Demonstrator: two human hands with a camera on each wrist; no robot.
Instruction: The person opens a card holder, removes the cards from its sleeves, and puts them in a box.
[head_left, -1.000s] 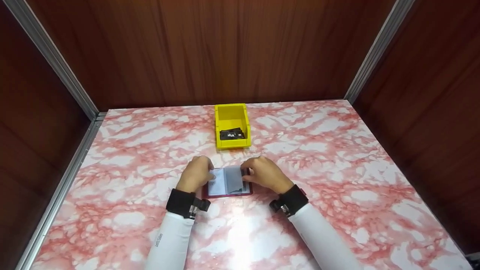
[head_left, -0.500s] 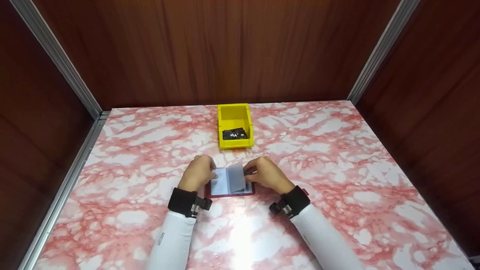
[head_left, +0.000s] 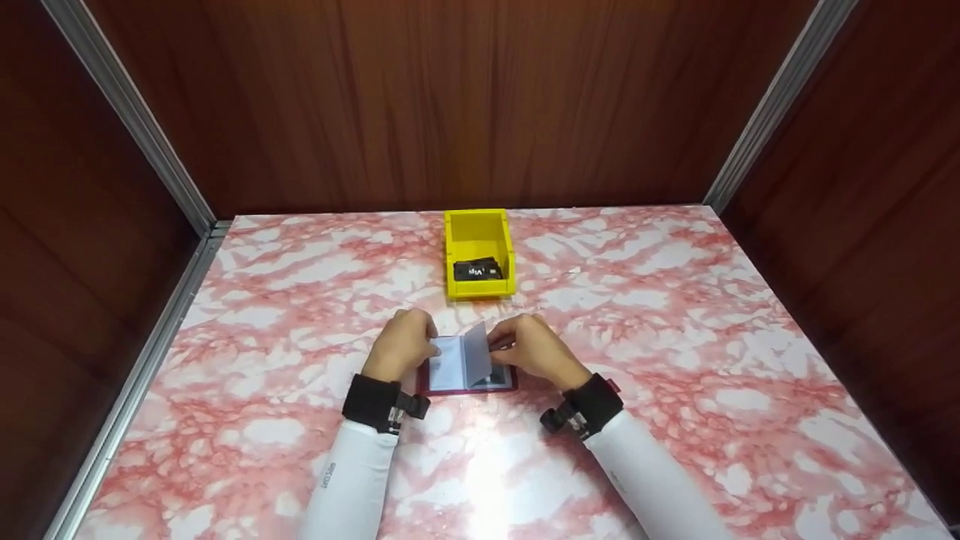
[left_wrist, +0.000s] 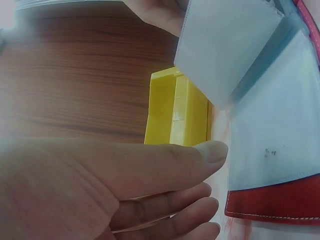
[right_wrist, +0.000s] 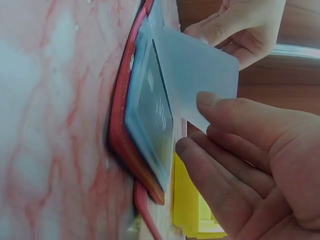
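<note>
A red card holder [head_left: 472, 391] lies open on the table, its clear sleeves spread to both sides. One translucent sleeve page [head_left: 477, 356] stands raised near the spine. My right hand [head_left: 536, 349] is at its free edge; in the right wrist view the thumb [right_wrist: 207, 98] overlaps the page, apart from the index fingertip. Beneath it, a dark card [right_wrist: 156, 107] with pale lettering sits in a sleeve. My left hand [head_left: 403, 343] is at the holder's left side, its straight thumb [left_wrist: 214, 151] right at the flat left page [left_wrist: 275, 140], other fingers loosely bent below.
Behind the holder stands a yellow bin [head_left: 480, 289] with several black cards [head_left: 477, 270] in it, the top one marked "Vip". The pink and white marbled table [head_left: 645, 300] is walled by brown wood panels [head_left: 450, 105] with metal corner rails.
The translucent page has risen from lying nearly flat on the right side to standing up toward the left, showing the dark card beneath. The left hand keeps its place beside the holder.
</note>
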